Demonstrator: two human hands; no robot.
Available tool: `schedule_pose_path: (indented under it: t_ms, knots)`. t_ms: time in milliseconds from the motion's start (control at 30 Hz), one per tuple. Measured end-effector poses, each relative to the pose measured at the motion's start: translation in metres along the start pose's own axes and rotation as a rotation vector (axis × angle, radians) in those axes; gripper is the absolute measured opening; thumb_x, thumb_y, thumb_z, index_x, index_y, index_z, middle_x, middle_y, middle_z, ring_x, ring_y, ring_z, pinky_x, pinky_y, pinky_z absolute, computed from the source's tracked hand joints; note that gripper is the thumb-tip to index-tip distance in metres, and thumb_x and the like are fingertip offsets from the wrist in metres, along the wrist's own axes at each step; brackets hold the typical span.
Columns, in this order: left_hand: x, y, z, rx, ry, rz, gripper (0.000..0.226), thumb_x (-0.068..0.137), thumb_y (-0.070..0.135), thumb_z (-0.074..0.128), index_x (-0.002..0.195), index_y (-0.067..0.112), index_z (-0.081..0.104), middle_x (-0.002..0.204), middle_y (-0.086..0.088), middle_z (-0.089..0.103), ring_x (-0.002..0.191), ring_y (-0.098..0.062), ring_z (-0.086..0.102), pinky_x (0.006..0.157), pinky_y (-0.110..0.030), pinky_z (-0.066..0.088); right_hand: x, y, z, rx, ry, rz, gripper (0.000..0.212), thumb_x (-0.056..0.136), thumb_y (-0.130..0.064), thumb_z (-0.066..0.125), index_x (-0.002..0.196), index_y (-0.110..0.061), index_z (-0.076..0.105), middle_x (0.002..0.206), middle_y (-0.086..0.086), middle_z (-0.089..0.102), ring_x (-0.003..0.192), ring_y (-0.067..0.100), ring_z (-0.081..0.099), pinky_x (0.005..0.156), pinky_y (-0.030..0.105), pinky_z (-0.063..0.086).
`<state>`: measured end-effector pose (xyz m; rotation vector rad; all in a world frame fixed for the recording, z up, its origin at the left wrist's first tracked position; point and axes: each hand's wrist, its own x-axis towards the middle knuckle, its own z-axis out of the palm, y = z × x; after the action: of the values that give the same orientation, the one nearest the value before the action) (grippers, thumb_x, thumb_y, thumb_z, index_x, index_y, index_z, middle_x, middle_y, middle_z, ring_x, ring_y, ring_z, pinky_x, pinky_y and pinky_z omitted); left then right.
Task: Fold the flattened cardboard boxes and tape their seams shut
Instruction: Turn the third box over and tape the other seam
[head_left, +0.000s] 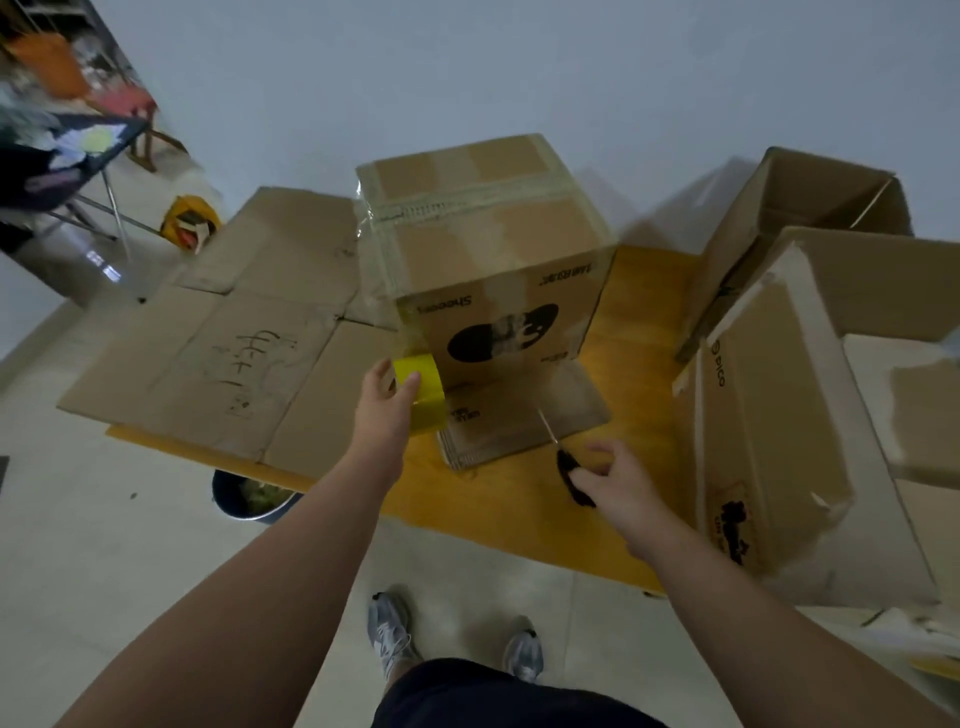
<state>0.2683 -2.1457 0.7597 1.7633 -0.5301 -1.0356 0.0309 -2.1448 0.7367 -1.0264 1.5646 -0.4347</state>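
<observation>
Yellow table (498, 504) is crowded: flat cardboard (218, 353) overhangs its left edge and open boxes (769, 426) wall the right, so bare top shows only near you. The taped box (493, 234) stands mid-table. Your left hand (382, 410) grips the tape roll (423, 389) by its front-left corner. Your outstretched right hand (618, 478) grasps a black-handled blade (569, 470).
</observation>
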Motion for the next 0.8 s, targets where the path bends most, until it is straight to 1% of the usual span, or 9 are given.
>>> schedule_pose_path:
  t_ms: [100,167,267,333,433,533,667,733,800]
  knots:
    - [-0.001,0.004,0.001,-0.019,-0.016,-0.009,0.055,0.097,0.032,0.053,0.147,0.027,0.031,0.148,-0.008,0.036,0.128,-0.031,0.043,0.103,-0.045,0.041,-0.007,-0.042,0.004,0.200,-0.195,-0.027,0.043,0.093,-0.006,0.060,0.131,-0.023,0.048,0.099,0.007,0.070,0.083,0.018,0.066,0.071,0.029,0.041]
    - [-0.002,0.007,-0.001,0.014,-0.020,0.001,0.053,0.098,0.033,0.051,0.147,0.027,0.032,0.148,-0.008,0.036,0.129,-0.031,0.043,0.103,-0.046,0.041,-0.004,-0.064,0.008,0.177,-0.373,-0.045,0.047,0.089,-0.005,0.065,0.128,-0.025,0.048,0.101,0.006,0.073,0.079,0.013,0.064,0.066,0.029,0.037]
    - [0.001,0.013,-0.006,0.062,-0.019,0.003,0.039,0.099,0.033,0.050,0.136,0.025,0.045,0.131,-0.008,0.049,0.109,-0.026,0.053,0.089,-0.042,0.049,0.009,-0.085,0.011,-0.012,-0.491,-0.069,0.047,0.088,-0.011,0.067,0.131,-0.019,0.049,0.102,0.004,0.069,0.084,0.015,0.060,0.067,0.030,0.036]
    - [0.002,0.018,-0.009,0.083,-0.004,0.000,0.030,0.098,0.032,0.050,0.126,0.021,0.052,0.108,-0.003,0.055,0.087,-0.018,0.054,0.072,-0.033,0.047,0.016,-0.100,0.010,-0.286,-0.517,-0.104,0.051,0.088,-0.026,0.069,0.134,-0.022,0.046,0.113,0.000,0.061,0.092,0.017,0.056,0.069,0.031,0.037]
    - [0.007,0.021,-0.010,0.098,0.040,-0.025,0.021,0.098,0.031,0.052,0.113,0.018,0.056,0.090,0.002,0.055,0.076,-0.015,0.053,0.060,-0.029,0.044,0.023,-0.126,0.010,-0.665,-0.565,-0.187,0.058,0.087,-0.044,0.067,0.136,-0.031,0.039,0.122,-0.009,0.049,0.095,0.011,0.053,0.071,0.026,0.045]
    - [0.010,0.020,-0.008,0.084,0.063,-0.033,0.015,0.098,0.029,0.050,0.106,0.018,0.055,0.092,-0.003,0.056,0.076,-0.018,0.054,0.063,-0.031,0.045,0.031,-0.151,0.009,-0.797,-0.582,-0.258,0.067,0.087,-0.045,0.067,0.144,-0.031,0.036,0.123,-0.011,0.046,0.099,0.008,0.054,0.080,0.027,0.052]
    - [0.011,0.020,-0.005,0.051,0.100,-0.016,0.012,0.099,0.026,0.048,0.092,0.019,0.054,0.089,-0.002,0.056,0.075,-0.015,0.052,0.064,-0.030,0.044,0.044,-0.178,0.007,-0.976,-0.639,-0.270,0.071,0.086,-0.050,0.066,0.147,-0.032,0.036,0.136,-0.010,0.041,0.115,0.014,0.048,0.099,0.033,0.046]
    - [0.011,0.019,-0.004,0.025,0.110,-0.013,0.015,0.098,0.027,0.049,0.086,0.021,0.054,0.088,-0.001,0.057,0.073,-0.015,0.053,0.061,-0.029,0.043,0.050,-0.186,0.009,-1.021,-0.666,-0.287,0.068,0.085,-0.051,0.066,0.145,-0.034,0.040,0.137,-0.009,0.042,0.115,0.015,0.049,0.100,0.033,0.045]
    - [0.011,0.019,-0.003,0.009,0.120,-0.009,0.015,0.098,0.027,0.051,0.084,0.023,0.054,0.088,-0.001,0.058,0.074,-0.015,0.053,0.060,-0.028,0.043,0.054,-0.192,0.014,-1.016,-0.692,-0.291,0.064,0.086,-0.049,0.066,0.143,-0.033,0.043,0.130,-0.010,0.045,0.106,0.013,0.054,0.090,0.030,0.049]
